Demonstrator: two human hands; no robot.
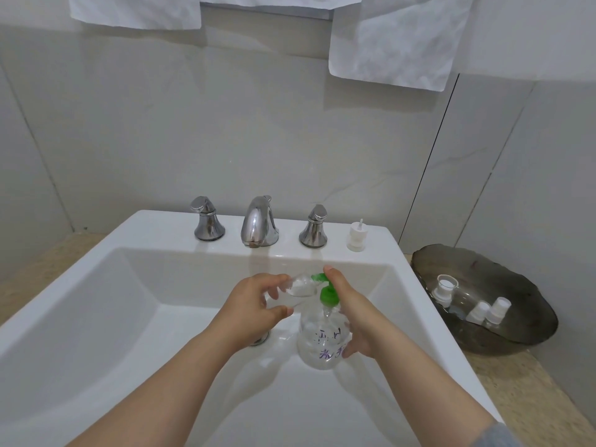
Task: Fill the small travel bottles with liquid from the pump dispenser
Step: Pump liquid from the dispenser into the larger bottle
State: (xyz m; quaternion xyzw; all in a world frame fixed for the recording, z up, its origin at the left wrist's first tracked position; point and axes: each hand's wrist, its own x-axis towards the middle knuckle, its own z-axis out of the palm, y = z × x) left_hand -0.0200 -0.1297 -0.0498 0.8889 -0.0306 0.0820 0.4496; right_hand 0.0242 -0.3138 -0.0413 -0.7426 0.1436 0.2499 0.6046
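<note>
Over sink [145, 228]: clear green-topped pump dispenser [322, 345] beside clear travel bottle [301, 286].

White sink [96, 301] beneath left grip [258, 301] and right grip [350, 317]; chrome faucet [258, 222] beyond them, between two handles [208, 221]; dark dish [516, 337] right of right grip; towels [393, 40] above.

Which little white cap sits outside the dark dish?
The white cap on the sink rim, beside the right tap handle; the three other caps lie in the dish.
</note>
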